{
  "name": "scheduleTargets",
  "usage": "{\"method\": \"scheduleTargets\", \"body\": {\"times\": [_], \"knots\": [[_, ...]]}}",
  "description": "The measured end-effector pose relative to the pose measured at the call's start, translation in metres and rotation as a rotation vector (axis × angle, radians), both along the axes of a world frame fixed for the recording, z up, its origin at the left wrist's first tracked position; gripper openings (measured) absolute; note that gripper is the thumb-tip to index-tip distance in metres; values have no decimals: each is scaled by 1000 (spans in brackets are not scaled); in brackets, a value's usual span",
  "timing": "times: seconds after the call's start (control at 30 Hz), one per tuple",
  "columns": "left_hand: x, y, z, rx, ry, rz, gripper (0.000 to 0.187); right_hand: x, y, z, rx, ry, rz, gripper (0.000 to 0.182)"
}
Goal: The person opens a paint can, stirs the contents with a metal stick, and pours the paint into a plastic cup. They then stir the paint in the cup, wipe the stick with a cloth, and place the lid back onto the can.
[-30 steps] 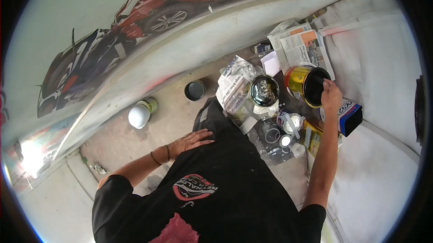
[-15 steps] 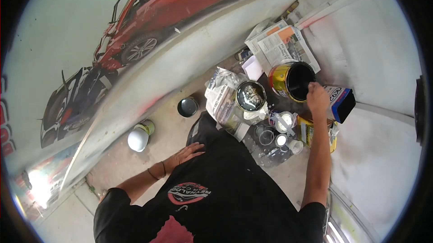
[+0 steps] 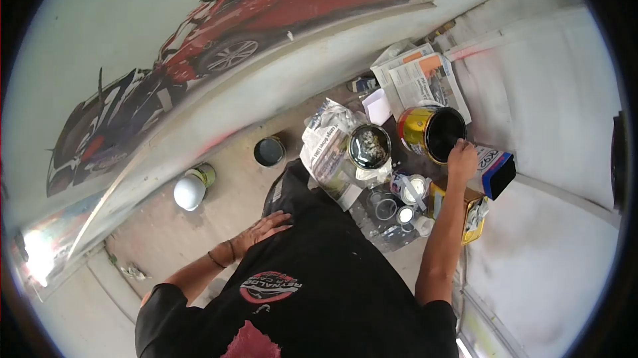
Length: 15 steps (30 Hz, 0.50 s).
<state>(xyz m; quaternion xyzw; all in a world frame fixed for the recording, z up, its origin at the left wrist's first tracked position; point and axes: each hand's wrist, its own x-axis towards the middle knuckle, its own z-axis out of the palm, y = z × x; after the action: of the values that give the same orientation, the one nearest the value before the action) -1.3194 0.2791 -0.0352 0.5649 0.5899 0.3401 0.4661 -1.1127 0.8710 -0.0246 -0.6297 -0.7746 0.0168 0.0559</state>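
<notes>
Gold paint can (image 3: 425, 133) sits open on the floor w/ the right hand (image 3: 461, 158) at its near rim, fingers curled there; can't tell if the grip is actually clenched. Looks heavy, rigid, prob. slick w/ black paint, so grab the outer wall below the rim. Left hand (image 3: 262, 228) rests flat on the knee, holding nothing.

Two large open paint cans: gold one (image 3: 430, 133), dark one (image 3: 369, 147). One small tin (image 3: 269, 151). One white-capped can (image 3: 191, 188). Two hands: left (image 3: 266, 228), right (image 3: 461, 158). One blue box (image 3: 497, 170).

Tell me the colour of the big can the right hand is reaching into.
The can is gold with a red band outside and black inside, seen in the head view.
</notes>
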Motion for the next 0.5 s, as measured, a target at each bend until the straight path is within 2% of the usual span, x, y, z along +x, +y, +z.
{"method": "scheduleTargets", "body": {"times": [0.1,0.2,0.27,0.3,0.37,0.5], "knots": [[3,-5,3,-7,0,21,68,-18,7,-11,17,-57,-31,38],[7,-10,2,-15,16,23,68,-42,17,-9,-9,40,68,37],[9,-12,4,-19,10,30,67,-45,21,-6,-119,243,504,33],[11,-12,5,-19,11,43,66,-45,17,5,-124,237,505,33],[14,-15,1,-26,17,44,66,-42,0,33,-437,153,681,28],[16,-14,6,-38,29,65,63,-10,-1,42,-446,-4,769,21]]}}
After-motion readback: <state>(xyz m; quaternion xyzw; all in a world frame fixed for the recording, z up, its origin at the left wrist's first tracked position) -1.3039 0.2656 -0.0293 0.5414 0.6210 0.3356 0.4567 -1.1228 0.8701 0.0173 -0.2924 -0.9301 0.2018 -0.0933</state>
